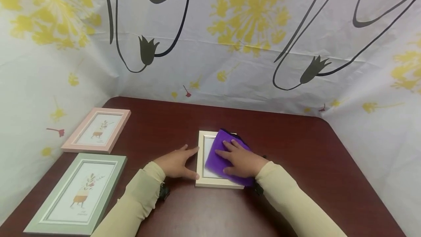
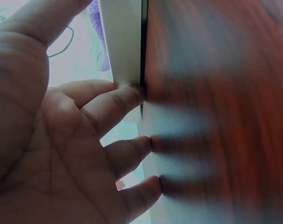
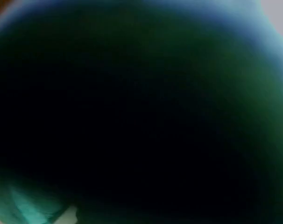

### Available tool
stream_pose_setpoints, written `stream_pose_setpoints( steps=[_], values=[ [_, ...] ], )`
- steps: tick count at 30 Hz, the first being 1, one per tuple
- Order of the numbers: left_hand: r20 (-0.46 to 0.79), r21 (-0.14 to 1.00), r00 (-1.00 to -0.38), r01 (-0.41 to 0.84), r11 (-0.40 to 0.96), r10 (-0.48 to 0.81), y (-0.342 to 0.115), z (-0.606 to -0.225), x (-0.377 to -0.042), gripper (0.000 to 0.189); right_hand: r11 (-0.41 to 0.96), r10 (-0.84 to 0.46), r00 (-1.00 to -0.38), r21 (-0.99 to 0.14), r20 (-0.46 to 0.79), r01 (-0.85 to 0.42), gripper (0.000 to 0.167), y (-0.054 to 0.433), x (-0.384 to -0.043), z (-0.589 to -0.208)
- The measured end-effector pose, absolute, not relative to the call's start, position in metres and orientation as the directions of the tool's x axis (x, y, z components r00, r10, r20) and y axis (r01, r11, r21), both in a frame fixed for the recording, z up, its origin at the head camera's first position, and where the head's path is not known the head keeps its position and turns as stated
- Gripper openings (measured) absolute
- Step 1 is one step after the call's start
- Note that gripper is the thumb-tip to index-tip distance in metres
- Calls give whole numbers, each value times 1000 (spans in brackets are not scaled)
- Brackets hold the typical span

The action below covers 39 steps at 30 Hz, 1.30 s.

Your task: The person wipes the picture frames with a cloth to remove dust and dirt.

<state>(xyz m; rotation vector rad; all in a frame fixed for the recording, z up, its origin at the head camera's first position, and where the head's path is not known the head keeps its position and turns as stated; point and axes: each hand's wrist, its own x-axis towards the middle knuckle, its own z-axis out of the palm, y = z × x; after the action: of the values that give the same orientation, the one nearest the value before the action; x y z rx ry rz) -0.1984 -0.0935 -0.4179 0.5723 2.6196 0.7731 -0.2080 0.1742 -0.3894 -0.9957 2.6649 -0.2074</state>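
Note:
A cream picture frame (image 1: 219,183) lies flat on the dark wooden table in the head view. Spread over its right part is a purple cloth (image 1: 213,158). My right hand (image 1: 245,162) presses this cloth down with fingers spread. At the frame's left side, my left hand (image 1: 175,162) touches the rim with thumb and forefinger apart. The left wrist view shows the left palm (image 2: 57,144), with fingertips against the frame's edge (image 2: 123,42) and the tabletop. Something dark and blurred fills most of the right wrist view, hiding the right palm.
On the table's left lie a pink picture frame (image 1: 112,131) and a larger green picture frame (image 1: 110,185), each with a plant picture. White flower-patterned sheeting (image 1: 204,57) encloses the brown table (image 1: 289,138) at the back and sides.

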Motion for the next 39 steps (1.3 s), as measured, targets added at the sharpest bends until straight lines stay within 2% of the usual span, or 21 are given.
stream_pose_setpoints(
  steps=[8, 15, 18, 25, 30, 33, 39],
  values=[
    [-196, 575, -838, 323, 752, 509, -96, -420, -201, 98, 590, -807, -543, -290, -233, -753, 60, 163, -214, -393],
    [-193, 580, -833, 330, 745, 519, -94, -421, -201, 99, 510, -860, -456, -329, -231, -795, 63, 166, -213, -390],
    [-202, 577, -831, 327, 749, 518, -95, -418, -200, 99, 520, -853, -458, -325, -251, -790, 63, 163, -217, -390],
    [-197, 579, -825, 338, 742, 530, -97, -415, -201, 98, 680, -724, -594, -222, -350, -699, 71, 144, -238, -386],
    [-192, 583, -824, 340, 738, 532, -97, -417, -202, 98, 728, -677, -651, -185, -343, -660, 71, 134, -246, -386],
    [-193, 584, -829, 333, 740, 525, -96, -417, -202, 98, 716, -692, -647, -194, -320, -670, 70, 135, -242, -387],
    [-191, 576, -831, 336, 746, 522, -93, -418, -203, 100, 609, -791, -544, -283, -279, -741, 68, 151, -219, -384]
  ],
)
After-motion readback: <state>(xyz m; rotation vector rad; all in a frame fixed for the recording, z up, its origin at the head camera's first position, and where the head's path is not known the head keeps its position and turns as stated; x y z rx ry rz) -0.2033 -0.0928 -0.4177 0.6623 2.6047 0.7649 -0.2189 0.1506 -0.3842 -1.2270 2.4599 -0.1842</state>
